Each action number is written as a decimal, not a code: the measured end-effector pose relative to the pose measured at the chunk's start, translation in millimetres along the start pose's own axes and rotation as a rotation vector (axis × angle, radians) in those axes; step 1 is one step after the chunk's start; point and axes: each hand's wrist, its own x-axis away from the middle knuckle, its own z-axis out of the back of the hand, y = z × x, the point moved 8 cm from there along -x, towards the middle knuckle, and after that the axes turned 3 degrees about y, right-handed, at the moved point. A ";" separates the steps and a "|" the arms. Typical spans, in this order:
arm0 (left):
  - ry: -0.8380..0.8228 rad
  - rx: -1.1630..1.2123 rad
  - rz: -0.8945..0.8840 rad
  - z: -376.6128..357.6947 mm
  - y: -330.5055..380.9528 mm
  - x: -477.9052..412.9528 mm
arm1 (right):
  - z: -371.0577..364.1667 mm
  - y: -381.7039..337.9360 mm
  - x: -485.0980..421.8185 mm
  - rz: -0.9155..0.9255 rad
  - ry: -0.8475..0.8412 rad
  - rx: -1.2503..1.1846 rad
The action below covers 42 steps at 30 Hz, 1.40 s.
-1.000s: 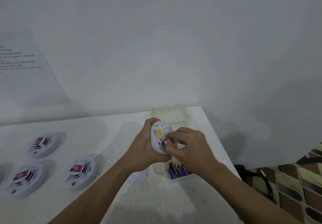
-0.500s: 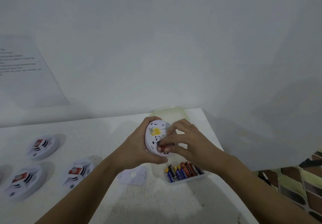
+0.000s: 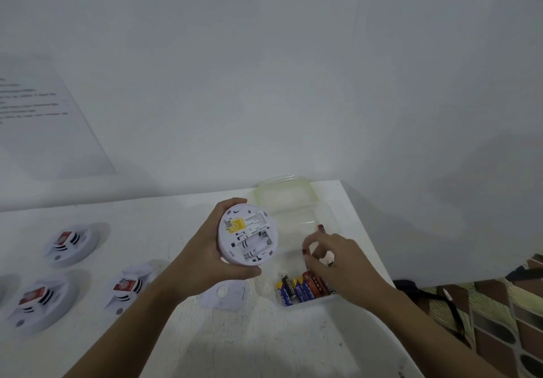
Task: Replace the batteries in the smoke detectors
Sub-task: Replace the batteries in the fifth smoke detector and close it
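My left hand grips a white round smoke detector above the table, its back facing me. The open battery bay shows white, with no battery in it. To its right, my right hand hovers over a clear plastic box and pinches red batteries in its curled fingers. Several blue, black and red batteries lie in the near end of the box. A white cover plate lies on the table under the detector.
Three more smoke detectors sit on the white table at the left. The box's yellowish lid lies against the wall. The table's right edge runs just beyond the box.
My right hand has left the detector's battery bay and moved right over the box, taking red batteries with it. The bay now looks bare. My left hand keeps holding the detector.
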 end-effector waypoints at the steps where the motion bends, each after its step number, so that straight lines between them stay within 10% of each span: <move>1: 0.005 0.007 0.001 -0.5 -1.2 0.6 | -7.0 1.9 1.6 0.013 -0.028 0.106; 15: 0.041 0.029 0.017 1.8 -15.5 -13.2 | 35.3 21.4 -54.8 -0.108 0.192 0.203; 23: 0.023 0.033 0.027 3.5 -26.1 -30.3 | 4.3 20.3 -99.9 -0.164 -0.089 0.850; 30: 0.018 0.013 0.029 7.3 -36.6 -36.7 | -20.7 30.4 -108.2 -0.165 -0.221 0.904; 42: 0.023 0.010 0.047 8.1 -42.4 -37.7 | -10.7 28.0 -101.0 -0.263 0.000 -0.303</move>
